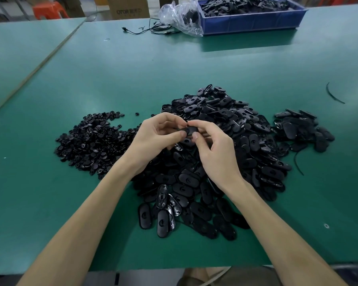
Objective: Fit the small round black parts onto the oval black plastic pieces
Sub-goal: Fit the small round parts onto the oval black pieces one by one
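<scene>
Head: oval piece (189, 131) between left hand (153, 139) and right hand (214, 150), mid table (174, 65)

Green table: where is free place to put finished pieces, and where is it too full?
Bare: the wide strip between the oval pile and the blue bin; the near-left corner below the round parts. Crowded: the middle, where the left hand and right hand hold an oval piece.

Even overhead light, soft shadows, edges warped
</scene>
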Action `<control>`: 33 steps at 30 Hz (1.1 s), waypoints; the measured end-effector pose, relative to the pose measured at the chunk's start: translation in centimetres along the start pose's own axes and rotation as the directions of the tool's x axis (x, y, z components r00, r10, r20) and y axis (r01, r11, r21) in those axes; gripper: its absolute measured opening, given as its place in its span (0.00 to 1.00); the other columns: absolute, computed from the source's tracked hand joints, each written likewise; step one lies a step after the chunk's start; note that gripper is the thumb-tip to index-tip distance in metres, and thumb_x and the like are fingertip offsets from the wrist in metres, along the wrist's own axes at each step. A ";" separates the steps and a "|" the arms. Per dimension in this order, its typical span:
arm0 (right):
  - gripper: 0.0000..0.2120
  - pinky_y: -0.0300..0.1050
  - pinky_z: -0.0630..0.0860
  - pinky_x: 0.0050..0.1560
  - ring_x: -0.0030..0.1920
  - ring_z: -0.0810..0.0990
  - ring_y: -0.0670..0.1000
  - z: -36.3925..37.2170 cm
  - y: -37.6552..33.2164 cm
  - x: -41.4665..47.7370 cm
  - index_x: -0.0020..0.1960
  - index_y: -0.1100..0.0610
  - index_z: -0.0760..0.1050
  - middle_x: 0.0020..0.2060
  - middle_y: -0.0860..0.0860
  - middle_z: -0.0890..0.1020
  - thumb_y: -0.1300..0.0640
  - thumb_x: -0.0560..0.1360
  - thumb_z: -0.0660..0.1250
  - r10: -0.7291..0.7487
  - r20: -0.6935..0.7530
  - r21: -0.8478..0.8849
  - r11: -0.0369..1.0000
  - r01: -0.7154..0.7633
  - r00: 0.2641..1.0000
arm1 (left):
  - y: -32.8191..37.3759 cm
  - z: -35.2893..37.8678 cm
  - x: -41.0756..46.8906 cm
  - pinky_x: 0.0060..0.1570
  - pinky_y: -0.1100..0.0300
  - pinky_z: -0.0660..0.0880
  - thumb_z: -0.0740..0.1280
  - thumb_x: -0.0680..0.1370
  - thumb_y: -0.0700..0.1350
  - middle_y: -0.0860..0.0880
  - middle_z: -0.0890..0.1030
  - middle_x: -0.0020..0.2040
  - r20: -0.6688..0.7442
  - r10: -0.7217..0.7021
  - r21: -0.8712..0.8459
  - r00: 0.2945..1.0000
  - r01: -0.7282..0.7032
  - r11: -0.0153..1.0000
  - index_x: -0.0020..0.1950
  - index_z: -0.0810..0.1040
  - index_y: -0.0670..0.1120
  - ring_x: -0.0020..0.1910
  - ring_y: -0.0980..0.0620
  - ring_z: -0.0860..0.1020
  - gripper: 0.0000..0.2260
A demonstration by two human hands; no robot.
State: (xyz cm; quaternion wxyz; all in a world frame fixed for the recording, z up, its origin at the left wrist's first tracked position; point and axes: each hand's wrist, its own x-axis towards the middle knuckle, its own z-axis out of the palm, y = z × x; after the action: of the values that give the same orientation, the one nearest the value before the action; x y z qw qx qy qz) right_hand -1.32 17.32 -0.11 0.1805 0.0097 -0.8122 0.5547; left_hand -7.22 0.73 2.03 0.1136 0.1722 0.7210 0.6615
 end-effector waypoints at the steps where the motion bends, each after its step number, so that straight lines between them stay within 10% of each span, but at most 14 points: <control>1: 0.14 0.38 0.79 0.59 0.54 0.84 0.46 0.0 0.0 0.0 0.66 0.57 0.81 0.55 0.49 0.84 0.66 0.83 0.65 -0.002 0.001 -0.001 1.000 0.002 1.000 | 0.0 0.0 0.0 0.34 0.64 0.72 0.73 0.77 0.33 0.43 0.83 0.51 0.004 -0.009 -0.019 1.000 0.009 1.000 0.56 0.81 0.41 0.47 0.42 0.80 0.09; 33: 0.14 0.29 0.75 0.53 0.50 0.84 0.44 0.1 -0.2 -0.2 0.64 0.58 0.81 0.54 0.51 0.83 0.68 0.82 0.65 -0.085 0.009 -0.012 0.996 0.085 0.996 | 0.4 0.1 0.1 0.36 0.62 0.73 0.71 0.79 0.34 0.42 0.82 0.45 -0.003 -0.146 -0.070 0.989 0.145 0.987 0.54 0.82 0.41 0.42 0.45 0.76 0.05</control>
State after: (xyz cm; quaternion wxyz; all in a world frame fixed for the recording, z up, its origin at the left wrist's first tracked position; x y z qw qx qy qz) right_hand -1.15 17.15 0.03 0.2007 0.0453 -0.8152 0.5415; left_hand -7.18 0.90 2.38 0.1647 0.1123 0.7085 0.6770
